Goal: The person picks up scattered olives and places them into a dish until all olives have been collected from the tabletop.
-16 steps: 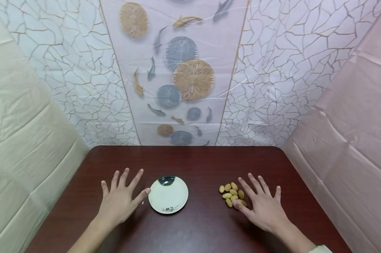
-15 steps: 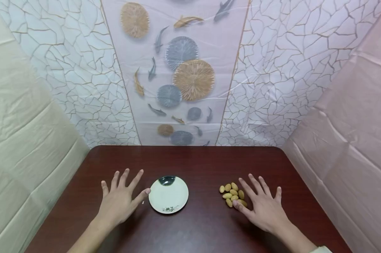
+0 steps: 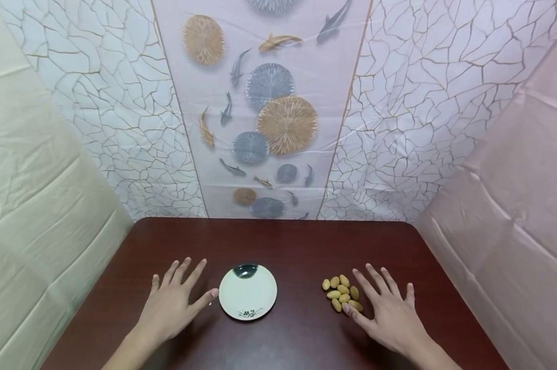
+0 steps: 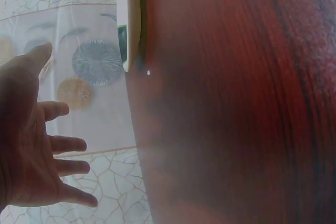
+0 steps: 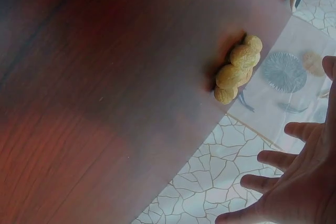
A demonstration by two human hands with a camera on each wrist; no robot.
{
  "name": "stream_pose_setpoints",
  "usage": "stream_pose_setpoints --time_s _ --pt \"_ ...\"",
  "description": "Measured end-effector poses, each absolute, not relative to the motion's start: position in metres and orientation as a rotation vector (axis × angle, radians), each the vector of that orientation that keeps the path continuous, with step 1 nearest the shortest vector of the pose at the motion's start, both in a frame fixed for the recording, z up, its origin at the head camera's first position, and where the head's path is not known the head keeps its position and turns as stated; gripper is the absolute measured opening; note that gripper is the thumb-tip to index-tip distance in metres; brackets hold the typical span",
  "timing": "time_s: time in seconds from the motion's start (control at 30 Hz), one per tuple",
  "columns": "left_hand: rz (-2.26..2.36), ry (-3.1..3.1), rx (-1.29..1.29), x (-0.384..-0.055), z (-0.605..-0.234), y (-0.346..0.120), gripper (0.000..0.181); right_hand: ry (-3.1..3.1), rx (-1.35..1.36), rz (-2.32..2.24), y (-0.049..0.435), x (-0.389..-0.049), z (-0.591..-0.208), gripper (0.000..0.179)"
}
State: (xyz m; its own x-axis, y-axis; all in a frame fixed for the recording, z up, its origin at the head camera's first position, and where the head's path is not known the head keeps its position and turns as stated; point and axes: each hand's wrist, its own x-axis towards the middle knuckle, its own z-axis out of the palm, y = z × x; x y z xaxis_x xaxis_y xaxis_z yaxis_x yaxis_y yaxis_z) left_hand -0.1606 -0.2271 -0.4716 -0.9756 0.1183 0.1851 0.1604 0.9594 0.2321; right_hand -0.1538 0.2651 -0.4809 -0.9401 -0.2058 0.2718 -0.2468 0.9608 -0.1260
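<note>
A round white plate (image 3: 249, 294) with a dark glazed patch at its far rim and a small plant motif near its front lies on the table. My left hand (image 3: 166, 309) is held left of it, fingers spread, its thumb tip close to the rim. Several small oval yellow-brown nuts or dried fruits (image 3: 343, 290), exact kind unclear, sit in a loose cluster right of the plate. My right hand (image 3: 393, 319) has its fingers spread beside them; in the head view its thumb tip overlaps the cluster. In the right wrist view the hand is apart from the cluster (image 5: 229, 76).
The dark red-brown wooden table (image 3: 278, 241) has a patterned cloth (image 3: 264, 174) with fish and discs behind it. Pale cloth walls stand at the left (image 3: 42, 205) and right (image 3: 505, 216). A tiny white speck (image 4: 148, 72) lies near the plate.
The whole head view has shifted, with the table, plate, cluster and hands sitting slightly lower in it. Both hands keep their spread pose beside the same things.
</note>
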Motion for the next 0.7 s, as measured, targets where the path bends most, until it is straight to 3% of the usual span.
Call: stream_pose_setpoints --time_s 0.7 --pt "-0.374 -2.961 -0.252 -0.172 -0.475 -0.227 0.093 -2.883 0.388 0.213 0.263 -0.168 -0.486 0.084"
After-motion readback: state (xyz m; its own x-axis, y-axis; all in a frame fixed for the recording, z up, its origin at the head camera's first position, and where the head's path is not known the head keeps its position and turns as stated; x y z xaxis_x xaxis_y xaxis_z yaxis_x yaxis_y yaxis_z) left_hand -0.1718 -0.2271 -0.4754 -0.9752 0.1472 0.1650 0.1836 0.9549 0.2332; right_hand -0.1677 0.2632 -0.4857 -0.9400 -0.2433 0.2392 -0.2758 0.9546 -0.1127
